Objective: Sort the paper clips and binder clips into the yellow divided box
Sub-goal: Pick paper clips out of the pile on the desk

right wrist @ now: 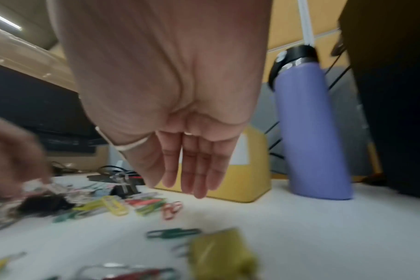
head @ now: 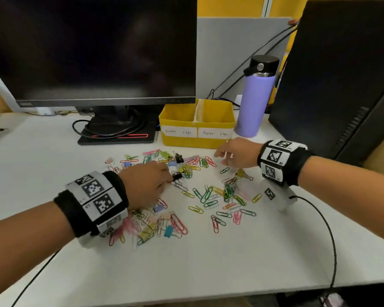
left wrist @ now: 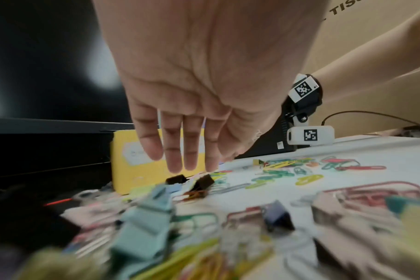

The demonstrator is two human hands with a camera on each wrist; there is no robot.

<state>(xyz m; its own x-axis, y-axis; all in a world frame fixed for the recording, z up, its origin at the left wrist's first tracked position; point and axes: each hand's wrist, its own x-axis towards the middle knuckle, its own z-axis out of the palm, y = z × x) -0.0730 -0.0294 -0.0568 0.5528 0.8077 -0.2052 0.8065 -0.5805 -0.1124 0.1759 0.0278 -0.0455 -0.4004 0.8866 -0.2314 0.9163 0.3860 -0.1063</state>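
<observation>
— Wristbands fill the head view's front; beyond, clips (head: pixel 186 191) litter the tabletop (head: pixel 231 258) before the box (head: pixel 196 124), both cells apparently empty.

— Left hand (left wrist: pixel 192 98)?

— Fingers straight, apart, above a black binder clip (left wrist: pixel 203 182).

— Right hand (right wrist: pixel 170 106)?

— Relaxed, empty. Pinch one clip by type; read the labels first.

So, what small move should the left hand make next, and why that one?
Probably lower the left hand a little and pinch the black binder clip at its fingertips. In the left wrist view the fingers are straight, just above that clip, holding nothing. The yellow divided box shows no clips inside from this angle, and its left half is labelled for binder clips.
</observation>
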